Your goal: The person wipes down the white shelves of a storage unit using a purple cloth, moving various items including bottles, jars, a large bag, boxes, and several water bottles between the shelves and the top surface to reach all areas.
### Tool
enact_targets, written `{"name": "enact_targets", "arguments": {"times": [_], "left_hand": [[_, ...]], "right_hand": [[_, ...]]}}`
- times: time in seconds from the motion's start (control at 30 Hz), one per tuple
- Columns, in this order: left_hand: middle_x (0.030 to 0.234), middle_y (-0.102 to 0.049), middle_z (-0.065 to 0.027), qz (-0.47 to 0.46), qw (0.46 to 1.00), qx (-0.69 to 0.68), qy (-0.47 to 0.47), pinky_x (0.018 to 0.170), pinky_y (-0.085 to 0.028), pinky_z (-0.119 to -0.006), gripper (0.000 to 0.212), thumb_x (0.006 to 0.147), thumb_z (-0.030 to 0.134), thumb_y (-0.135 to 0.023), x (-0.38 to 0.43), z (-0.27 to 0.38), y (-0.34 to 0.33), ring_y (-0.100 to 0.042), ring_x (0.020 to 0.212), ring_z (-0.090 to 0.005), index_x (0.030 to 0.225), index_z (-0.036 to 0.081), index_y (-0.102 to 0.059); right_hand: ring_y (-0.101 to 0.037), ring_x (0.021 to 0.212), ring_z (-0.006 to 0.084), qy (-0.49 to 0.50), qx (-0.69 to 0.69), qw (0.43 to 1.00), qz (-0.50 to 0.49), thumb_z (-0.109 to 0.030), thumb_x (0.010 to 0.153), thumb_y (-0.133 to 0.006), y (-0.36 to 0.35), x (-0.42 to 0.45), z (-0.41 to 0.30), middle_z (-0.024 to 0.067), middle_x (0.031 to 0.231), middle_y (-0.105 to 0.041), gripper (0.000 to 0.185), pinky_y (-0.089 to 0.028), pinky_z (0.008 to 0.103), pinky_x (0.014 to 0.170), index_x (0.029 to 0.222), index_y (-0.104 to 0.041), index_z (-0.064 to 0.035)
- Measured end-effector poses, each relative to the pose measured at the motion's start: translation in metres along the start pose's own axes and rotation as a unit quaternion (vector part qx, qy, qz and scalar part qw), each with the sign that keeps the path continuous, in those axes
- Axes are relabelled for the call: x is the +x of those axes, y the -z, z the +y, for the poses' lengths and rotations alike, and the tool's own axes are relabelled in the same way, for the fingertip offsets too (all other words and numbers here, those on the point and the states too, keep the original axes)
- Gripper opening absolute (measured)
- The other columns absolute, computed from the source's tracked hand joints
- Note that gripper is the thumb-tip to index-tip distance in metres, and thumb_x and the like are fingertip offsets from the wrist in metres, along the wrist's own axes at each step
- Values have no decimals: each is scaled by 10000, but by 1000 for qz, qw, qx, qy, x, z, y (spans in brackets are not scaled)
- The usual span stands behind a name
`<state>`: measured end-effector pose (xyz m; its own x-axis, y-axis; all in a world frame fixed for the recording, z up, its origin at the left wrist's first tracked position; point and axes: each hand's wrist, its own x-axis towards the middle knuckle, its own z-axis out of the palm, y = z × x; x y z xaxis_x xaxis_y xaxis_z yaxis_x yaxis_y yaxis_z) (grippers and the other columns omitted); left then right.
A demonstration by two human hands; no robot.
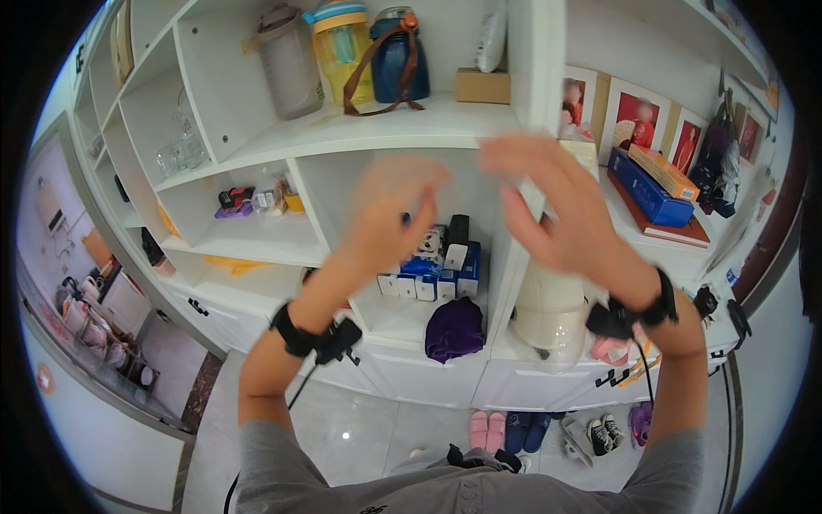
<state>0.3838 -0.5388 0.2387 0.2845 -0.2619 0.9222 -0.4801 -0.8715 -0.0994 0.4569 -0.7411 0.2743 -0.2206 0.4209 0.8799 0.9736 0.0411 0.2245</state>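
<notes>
Both hands are raised in front of a white shelf unit, somewhat blurred. My left hand (395, 209) has its thumb apart from the fingers and holds nothing. To its right, my right hand (549, 199) is also empty, thumb spread, before a shelf divider. A black strap with a small device sits on each wrist. Above the hands stand a grey bottle (289, 67), a yellow bottle with a blue lid (342, 54) and a dark blue bottle with a brown strap (399, 64). Behind and below are small blue and white boxes (443, 279) and a purple cloth item (454, 329).
A cardboard box (483, 86) sits on the upper shelf. At right are framed photos, a blue box (650, 187) and a cream helmet (549, 305). Pink slippers (487, 432), blue slippers (526, 432) and sneakers (605, 434) lie on the floor. A doorway is at left.
</notes>
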Motion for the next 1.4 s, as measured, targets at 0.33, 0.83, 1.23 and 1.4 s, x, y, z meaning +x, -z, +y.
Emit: {"name": "enact_targets", "arguments": {"times": [0.33, 0.83, 1.23, 1.4], "left_hand": [[919, -654, -157, -86, 939, -25, 333, 787, -461, -332, 316, 833, 288, -568, 41, -176, 26, -616, 884, -283, 988, 22, -641], [1052, -603, -201, -90, 914, 12, 395, 879, -434, -387, 492, 805, 377, -565, 43, -162, 27, -574, 996, -332, 1140, 18, -539], [1291, -420, -183, 173, 968, -174, 60, 1007, -334, -378, 778, 776, 422, -690, 28, -110, 2, -408, 1219, -309, 1331, 8, -335], [1383, -291, -170, 71, 931, -355, 39, 1013, -344, -398, 1044, 640, 367, -807, -9, 8, 23, -372, 1244, -301, 1402, 67, -160]], "right_hand": [[-449, 1174, 361, -333, -161, 918, -144, -540, 582, -712, -149, 209, 161, 285, 1298, -391, 1015, -432, 405, 927, 1336, -333, 26], [-446, 1146, 440, -414, -231, 879, -51, -553, 576, -754, -192, 207, 241, 301, 1283, -392, 1105, -456, 440, 908, 1353, -251, 52], [-581, 920, 221, -232, 1, 969, 80, -443, 690, -742, -7, 161, 2, 146, 1004, -588, 767, -478, 288, 781, 1181, -455, 71], [-545, 967, 216, -290, -13, 955, 51, -392, 706, -733, 58, 73, -125, 141, 1083, -525, 762, -465, 303, 798, 1254, -406, 23]]}}
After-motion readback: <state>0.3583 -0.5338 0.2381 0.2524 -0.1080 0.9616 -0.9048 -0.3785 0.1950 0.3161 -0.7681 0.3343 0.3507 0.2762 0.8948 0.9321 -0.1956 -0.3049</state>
